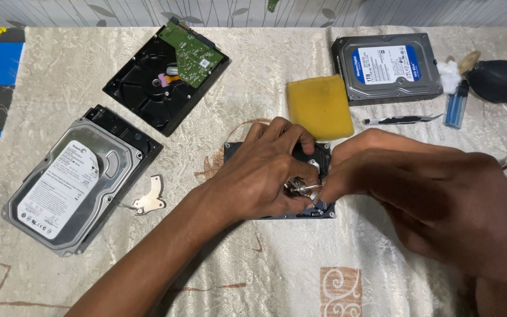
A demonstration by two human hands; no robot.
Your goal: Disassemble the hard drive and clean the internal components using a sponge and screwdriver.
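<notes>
I see the table [265,276] spread with a pale patterned cloth, and it carries everything else. Biggest on it is the silver hard drive with a white label [68,182], lying at the left over a black frame. Above it, toward the far edge, lies an upturned black drive [159,82] with its green circuit board [192,53] swung loose. At the far right sits another hard drive with a blue label [388,67], and a black rubber blower [503,79] lies beside it at the edge.

In the middle my two hands meet over the opened black drive [318,155], which is mostly hidden beneath them. My left hand [262,176] curls over its near left part. My right hand [400,176] comes in from the right. Both hands are pinched narrow on a small shiny metal part [300,188], fingertips touching it just above the drive's near edge.

A yellow sponge [319,105] lies just beyond the opened drive. A blue lighter [456,105] and slim tweezers [403,120] lie near the blue-labelled drive. A small loose metal bracket [151,198] rests beside the silver drive.
</notes>
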